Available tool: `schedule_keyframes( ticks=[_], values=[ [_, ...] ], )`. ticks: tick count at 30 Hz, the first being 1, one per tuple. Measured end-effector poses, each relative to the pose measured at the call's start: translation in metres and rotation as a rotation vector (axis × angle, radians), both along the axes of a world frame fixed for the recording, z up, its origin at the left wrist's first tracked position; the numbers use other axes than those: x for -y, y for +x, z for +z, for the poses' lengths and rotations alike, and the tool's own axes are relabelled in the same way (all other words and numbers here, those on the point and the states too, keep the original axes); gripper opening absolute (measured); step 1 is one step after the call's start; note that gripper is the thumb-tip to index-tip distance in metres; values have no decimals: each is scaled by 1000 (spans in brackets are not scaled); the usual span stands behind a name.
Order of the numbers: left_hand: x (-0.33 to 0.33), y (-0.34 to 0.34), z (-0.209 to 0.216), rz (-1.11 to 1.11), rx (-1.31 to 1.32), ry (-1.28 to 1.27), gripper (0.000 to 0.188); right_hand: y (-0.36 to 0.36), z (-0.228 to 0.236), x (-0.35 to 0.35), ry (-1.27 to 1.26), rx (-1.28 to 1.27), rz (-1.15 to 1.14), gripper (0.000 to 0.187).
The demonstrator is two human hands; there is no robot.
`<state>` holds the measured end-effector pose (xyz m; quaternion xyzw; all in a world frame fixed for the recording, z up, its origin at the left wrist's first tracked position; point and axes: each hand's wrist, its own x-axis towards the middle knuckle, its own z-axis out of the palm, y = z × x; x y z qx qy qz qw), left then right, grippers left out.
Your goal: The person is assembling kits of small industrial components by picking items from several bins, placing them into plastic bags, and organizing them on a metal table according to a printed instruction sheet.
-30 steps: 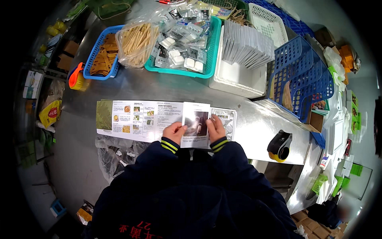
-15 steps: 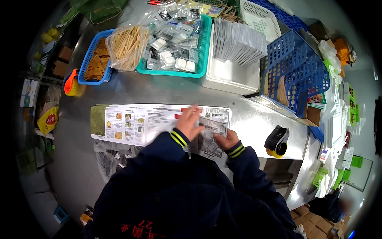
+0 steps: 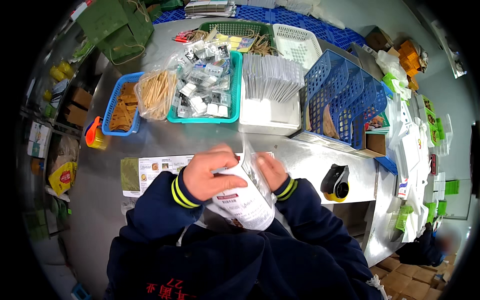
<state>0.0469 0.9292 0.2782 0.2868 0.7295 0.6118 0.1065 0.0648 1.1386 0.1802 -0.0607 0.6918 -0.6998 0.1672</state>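
- The paper [image 3: 246, 202] bowed between both hands, above the near edge of the surface [image 3: 165, 137].
- It looked light, limp, smooth and easily creased; opposite edges probably offered the safest hold, pinched gently.
- The left hand [image 3: 212, 172] had its fingers clamped on the paper, thumb across the near face.
- The right hand [image 3: 270, 171] met the other edge; whether its fingers pinched could not be told.
- Both forearms angled inward, elbows bent.

Leaflet [image 3: 149, 172] partly behind left sleeve [image 3: 162, 197]
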Motion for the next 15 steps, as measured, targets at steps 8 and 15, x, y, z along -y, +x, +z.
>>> schedule_keyframes(
  ticks=[8,15],
  values=[
    [0,15,14,86,255,-144,29,26,15,35,-384,171,420,42],
    [-13,9,3,223,168,-96,42,16,49,-7,60,-43,437,22]
  ],
)
